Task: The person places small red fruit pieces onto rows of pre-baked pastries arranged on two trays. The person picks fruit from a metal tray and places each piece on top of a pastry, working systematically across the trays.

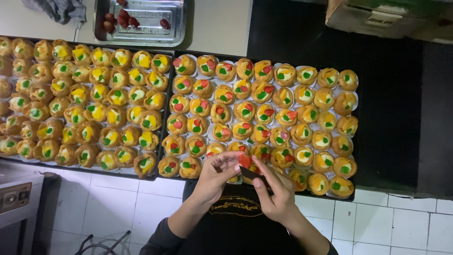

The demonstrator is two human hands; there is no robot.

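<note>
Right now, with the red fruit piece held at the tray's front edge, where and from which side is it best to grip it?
Probably by its two side edges, coming from above. The red fruit piece is small and thin, pinched at the fingertips of the left hand, while the right hand holds a dark knife just below it. The pastries crowd the black tray behind it.

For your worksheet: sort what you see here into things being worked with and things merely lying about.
In use: left hand pinching a red fruit piece; right hand with a dark blade; right tray of tarts.

Lying about: steel tray of red fruit; grey cloth; cardboard box.
</note>
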